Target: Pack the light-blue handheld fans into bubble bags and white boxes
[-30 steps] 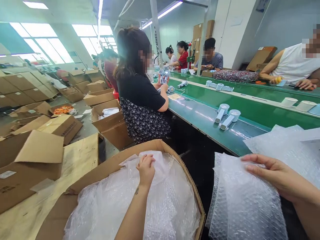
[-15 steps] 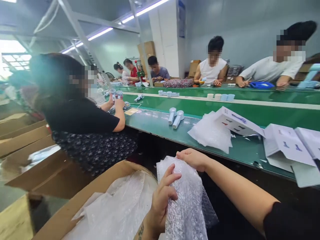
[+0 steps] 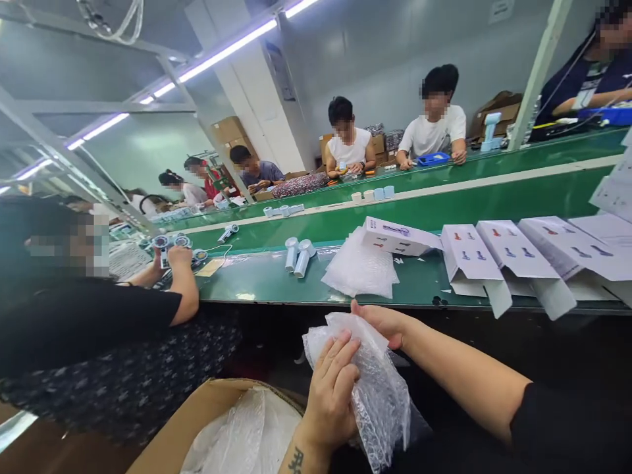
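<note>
Between my two hands is a stack of clear bubble wrap bags (image 3: pixel 382 395), hanging in front of the bench edge. My left hand (image 3: pixel 332 385) grips the stack from the near left side, fingers laid across its front. At the upper right edge, my right hand (image 3: pixel 382 324) holds the same stack; its thumb shows and most of its fingers are hidden behind the plastic. Below and left, an open cardboard carton (image 3: pixel 197 411) contains more white bubble wrap bags (image 3: pixel 247 434).
On the green bench (image 3: pixel 257 280) lie a pile of bubble wrap bags (image 3: pixel 358 270), two light-blue handheld devices (image 3: pixel 299 257) and several open printed white boxes (image 3: pixel 508 253). A co-worker in a black top (image 3: pixel 99 322) handles small fans (image 3: pixel 170 243) at left. Other people work across the conveyor (image 3: pixel 419 204).
My view has swung to the right, bringing more white boxes into sight. The left fingers, raised before, now lie flatter against the bags. The stack's lower end has swung and bunched up.
</note>
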The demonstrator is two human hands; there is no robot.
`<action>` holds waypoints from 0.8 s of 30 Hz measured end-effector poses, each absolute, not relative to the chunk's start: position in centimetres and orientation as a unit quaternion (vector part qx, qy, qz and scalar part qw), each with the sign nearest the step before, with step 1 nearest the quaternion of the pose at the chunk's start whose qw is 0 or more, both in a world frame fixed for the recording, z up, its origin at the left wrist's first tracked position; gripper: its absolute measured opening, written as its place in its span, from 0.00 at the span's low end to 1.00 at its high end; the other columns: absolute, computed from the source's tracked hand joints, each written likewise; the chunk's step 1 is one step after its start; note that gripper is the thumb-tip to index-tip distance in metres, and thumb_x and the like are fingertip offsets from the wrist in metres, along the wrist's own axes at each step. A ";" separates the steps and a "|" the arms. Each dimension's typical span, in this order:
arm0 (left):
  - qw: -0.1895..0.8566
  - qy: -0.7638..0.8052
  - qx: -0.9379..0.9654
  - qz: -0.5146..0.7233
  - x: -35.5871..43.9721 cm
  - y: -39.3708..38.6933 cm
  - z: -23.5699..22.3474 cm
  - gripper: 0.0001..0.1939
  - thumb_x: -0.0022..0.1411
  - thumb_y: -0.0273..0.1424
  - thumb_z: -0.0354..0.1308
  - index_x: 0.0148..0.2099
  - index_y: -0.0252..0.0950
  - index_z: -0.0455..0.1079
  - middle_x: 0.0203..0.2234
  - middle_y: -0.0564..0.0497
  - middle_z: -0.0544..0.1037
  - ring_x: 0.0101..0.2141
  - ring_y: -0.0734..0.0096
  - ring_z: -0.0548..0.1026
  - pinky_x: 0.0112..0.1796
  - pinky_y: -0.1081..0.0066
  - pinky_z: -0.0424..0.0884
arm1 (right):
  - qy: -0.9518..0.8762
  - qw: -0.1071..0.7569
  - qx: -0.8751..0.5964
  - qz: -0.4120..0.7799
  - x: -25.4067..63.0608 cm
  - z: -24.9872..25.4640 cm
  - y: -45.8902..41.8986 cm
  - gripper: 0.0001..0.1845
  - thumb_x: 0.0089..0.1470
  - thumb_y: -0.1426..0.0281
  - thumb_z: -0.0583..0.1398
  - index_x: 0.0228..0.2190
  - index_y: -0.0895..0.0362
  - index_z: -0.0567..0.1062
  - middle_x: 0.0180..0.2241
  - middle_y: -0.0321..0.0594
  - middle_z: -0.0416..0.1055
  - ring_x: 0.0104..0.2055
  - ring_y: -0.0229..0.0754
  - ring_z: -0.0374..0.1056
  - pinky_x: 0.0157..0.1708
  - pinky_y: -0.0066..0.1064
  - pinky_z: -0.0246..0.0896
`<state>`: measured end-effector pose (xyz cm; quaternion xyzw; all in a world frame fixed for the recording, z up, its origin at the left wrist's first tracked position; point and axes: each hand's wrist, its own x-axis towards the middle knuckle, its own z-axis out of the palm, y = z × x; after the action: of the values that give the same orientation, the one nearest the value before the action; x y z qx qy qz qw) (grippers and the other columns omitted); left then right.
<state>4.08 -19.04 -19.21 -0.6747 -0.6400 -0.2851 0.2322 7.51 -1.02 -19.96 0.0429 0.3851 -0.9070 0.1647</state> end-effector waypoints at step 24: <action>-0.313 -0.611 -0.349 -0.638 1.9 -13.2 -16.9 0.54 0.37 0.46 0.71 0.64 0.41 0.51 0.51 0.40 0.72 0.51 0.41 0.69 0.49 0.51 0.68 | 0.723 -0.169 -0.020 -0.669 14.0 -10.7 4.9 0.18 0.35 0.63 0.70 0.27 0.59 0.74 0.31 0.34 0.69 0.32 0.34 0.63 0.33 0.26 0.58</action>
<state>1.93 -13.21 -16.89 -0.3495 -0.6107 -0.6377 -0.3135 14.03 4.94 -10.65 -0.0205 0.7232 -0.6693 -0.1689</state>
